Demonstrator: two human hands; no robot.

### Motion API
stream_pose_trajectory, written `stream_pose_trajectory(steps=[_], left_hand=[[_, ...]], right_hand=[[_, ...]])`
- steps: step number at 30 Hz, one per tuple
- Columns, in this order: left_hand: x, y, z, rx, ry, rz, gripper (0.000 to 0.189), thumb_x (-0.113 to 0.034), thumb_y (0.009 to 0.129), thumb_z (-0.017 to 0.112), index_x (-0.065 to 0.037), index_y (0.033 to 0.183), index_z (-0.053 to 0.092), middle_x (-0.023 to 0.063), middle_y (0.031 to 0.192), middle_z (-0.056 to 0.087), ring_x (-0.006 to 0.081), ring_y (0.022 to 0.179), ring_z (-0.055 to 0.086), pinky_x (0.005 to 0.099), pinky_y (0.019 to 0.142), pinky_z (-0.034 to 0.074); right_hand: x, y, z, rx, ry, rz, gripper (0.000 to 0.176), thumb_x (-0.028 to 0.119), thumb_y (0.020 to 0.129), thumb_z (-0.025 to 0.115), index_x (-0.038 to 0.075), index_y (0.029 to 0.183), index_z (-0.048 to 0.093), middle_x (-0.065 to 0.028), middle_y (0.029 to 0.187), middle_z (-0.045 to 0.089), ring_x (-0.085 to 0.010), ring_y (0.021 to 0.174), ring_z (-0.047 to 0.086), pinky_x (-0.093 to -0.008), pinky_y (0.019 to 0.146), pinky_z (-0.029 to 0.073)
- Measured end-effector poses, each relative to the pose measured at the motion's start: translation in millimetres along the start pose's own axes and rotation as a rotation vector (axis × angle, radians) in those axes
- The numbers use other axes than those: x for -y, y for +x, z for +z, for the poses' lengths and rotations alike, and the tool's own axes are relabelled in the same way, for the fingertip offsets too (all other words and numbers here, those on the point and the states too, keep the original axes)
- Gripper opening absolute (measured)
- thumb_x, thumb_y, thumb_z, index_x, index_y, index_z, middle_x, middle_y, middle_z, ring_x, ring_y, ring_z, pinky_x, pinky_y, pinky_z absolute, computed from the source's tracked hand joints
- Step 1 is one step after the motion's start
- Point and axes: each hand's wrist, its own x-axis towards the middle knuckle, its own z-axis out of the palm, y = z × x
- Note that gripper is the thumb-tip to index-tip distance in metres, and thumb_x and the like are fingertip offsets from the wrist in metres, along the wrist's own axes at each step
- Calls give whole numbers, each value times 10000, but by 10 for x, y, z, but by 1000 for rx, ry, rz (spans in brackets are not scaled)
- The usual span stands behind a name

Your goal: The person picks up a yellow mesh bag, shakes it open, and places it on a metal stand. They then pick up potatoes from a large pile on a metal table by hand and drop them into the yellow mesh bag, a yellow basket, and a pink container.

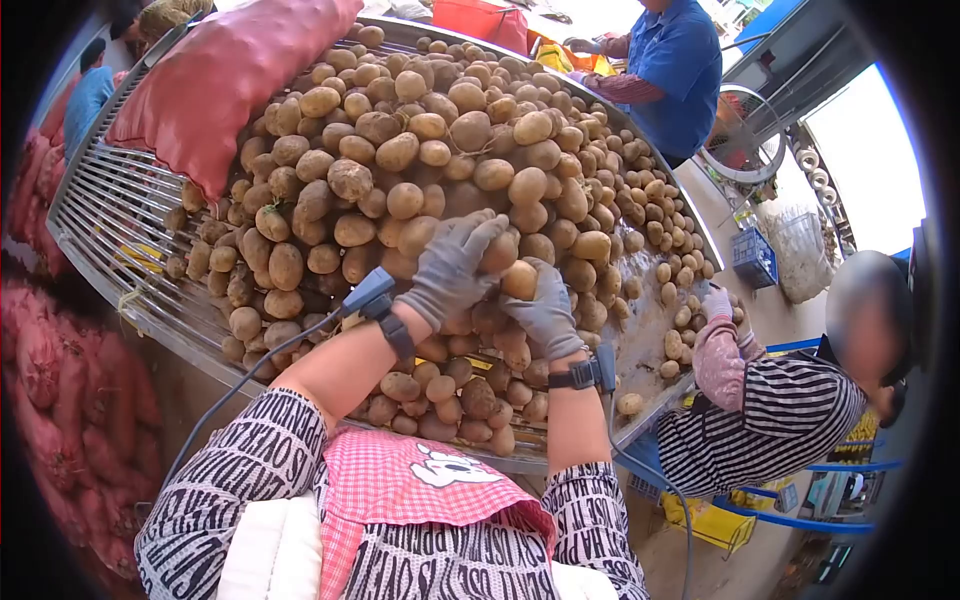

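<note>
A large heap of brown potatoes lies on a slatted metal sorting table. At the near side of the heap, my left hand, in a grey glove, has its fingers curled over a potato. Close beside it, my right hand, gloved the same way, grips a smaller, lighter potato. Both palms face down or inward, so their undersides are hidden. Each wrist wears a strapped device with a cable.
A red mesh sack rests on the table's far left, and more red sacks are piled on the floor at left. A person in stripes reaches in from the right; another in blue stands at the far side. A fan stands behind.
</note>
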Motion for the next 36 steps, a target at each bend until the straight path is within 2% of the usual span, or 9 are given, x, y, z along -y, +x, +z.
stream_pose_trajectory(steps=[1, 4, 7, 14, 25, 29, 31, 33, 36], left_hand=[[16, -113, 1, -27, -42, 40, 724, -286, 698, 833, -142, 1342, 536, 130, 1288, 596, 318, 1168, 573, 450, 1034, 418], [20, -521, -80, 155, -153, -95, 693, -305, 681, 838, -164, 1306, 572, 82, 1282, 620, 299, 1154, 594, 468, 1045, 413], [7, -689, -201, 282, 2, 98, 667, -322, 653, 849, -189, 1263, 614, 19, 1256, 647, 279, 1115, 617, 508, 1051, 403], [-134, -1044, -507, 358, -164, -194, 679, -343, 580, 885, -184, 1200, 658, 58, 1325, 588, 308, 1277, 465, 487, 1142, 291], [-128, -1017, -704, 494, -182, -323, 704, -358, 531, 887, -42, 1124, 677, 186, 1440, 457, 392, 1363, 361, 447, 1150, 315], [-128, -1116, -793, 455, -194, -244, 762, -415, 549, 926, -43, 1144, 629, 192, 1473, 388, 345, 1354, 382, 441, 1147, 307], [-232, -1086, -1005, 400, -613, -805, 732, -391, 637, 909, -29, 1194, 603, 159, 1428, 457, 270, 1286, 481, 392, 1069, 410], [-154, -981, -1096, 339, -1184, -860, 480, -235, 830, 792, -35, 1218, 592, 42, 1115, 661, 143, 1013, 633, 265, 839, 527], [-110, -686, -1150, 376, -1125, -1109, 305, -224, 888, 757, -41, 1100, 637, -28, 796, 586, 46, 579, 479, 201, 479, 365]], right_hand=[[-5, 30, -15, 2, -4, -4, 645, 244, 698, 859, 58, 1248, 578, -146, 1157, 641, -300, 1069, 629, -382, 956, 503], [130, 86, -203, -177, 1069, 176, 449, 86, 866, 757, 52, 1271, 566, -1, 1137, 616, -96, 1000, 595, -251, 887, 504], [223, 432, -346, -152, 927, 55, 541, 144, 834, 791, 25, 1309, 560, -62, 1282, 566, -142, 1131, 562, -286, 959, 484], [453, 1306, 50, -85, 49, -110, 857, 435, 614, 906, 12, 1287, 586, -252, 1535, 319, -368, 1413, 341, -398, 1164, 298], [519, 732, -69, -80, 68, -150, 695, 412, 672, 864, -1, 1174, 618, -173, 1328, 531, -327, 1264, 492, -378, 1076, 406], [173, -119, -114, -56, 1794, 116, 501, 391, 831, 737, 31, 1161, 627, -159, 1291, 576, -336, 1237, 528, -500, 1093, 409], [247, -689, -298, 226, 2060, 30, 577, 475, 835, 718, 73, 1238, 624, -87, 1354, 587, -328, 1328, 479, -635, 1125, 330], [-116, -1225, -219, 87, 2200, 82, 587, 503, 833, 706, 103, 1255, 628, -70, 1377, 591, -330, 1373, 439, -699, 1129, 264], [-82, -1869, -226, 29, 2188, 96, 673, 541, 824, 698, 101, 1324, 598, -84, 1418, 562, -408, 1465, 258, -734, 1118, 224]])
